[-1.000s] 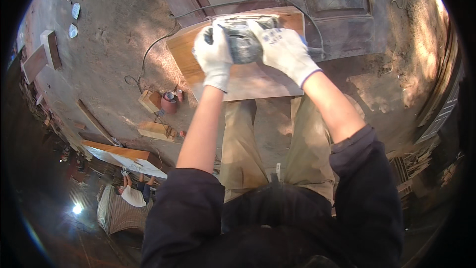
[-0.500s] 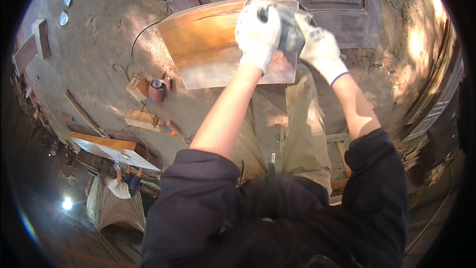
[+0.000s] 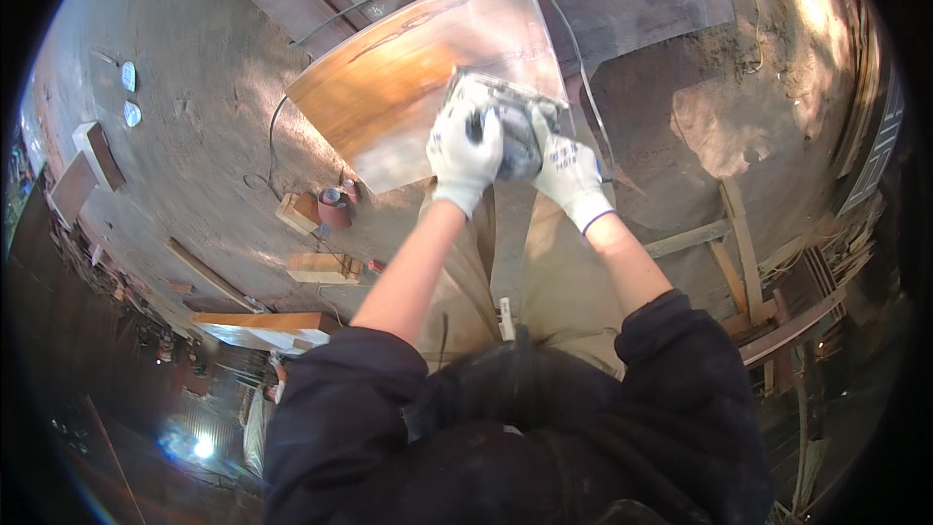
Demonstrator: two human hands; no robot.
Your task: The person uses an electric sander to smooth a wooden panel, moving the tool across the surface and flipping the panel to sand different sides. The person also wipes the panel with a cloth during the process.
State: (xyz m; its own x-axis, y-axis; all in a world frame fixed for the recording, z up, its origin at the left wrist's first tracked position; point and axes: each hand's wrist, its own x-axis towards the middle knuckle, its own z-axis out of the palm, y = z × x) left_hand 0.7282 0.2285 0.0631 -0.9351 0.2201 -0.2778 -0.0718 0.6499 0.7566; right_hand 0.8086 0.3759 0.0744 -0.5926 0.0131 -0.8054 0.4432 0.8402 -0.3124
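Observation:
White gloves cover both of my hands. My left hand is wrapped round the left side of a grey power sander. On the sander's right side, my right hand grips its body with the thumb over the top. The sander rests flat at the near right part of a wide wooden board. Orange-brown grain shows on the board's left and middle, while its right and near parts look pale and dusty. The sander's underside is hidden against the wood.
A dark cord loops past the board's right edge. Beyond lies a dark panelled door. At left on the ground are a reddish sandpaper roll and a wooden block. A timber frame stands right.
Both hands have drawn the sander toward me, from the board's far right part to its near edge. The view has shifted, and the co-worker at lower left is now mostly hidden.

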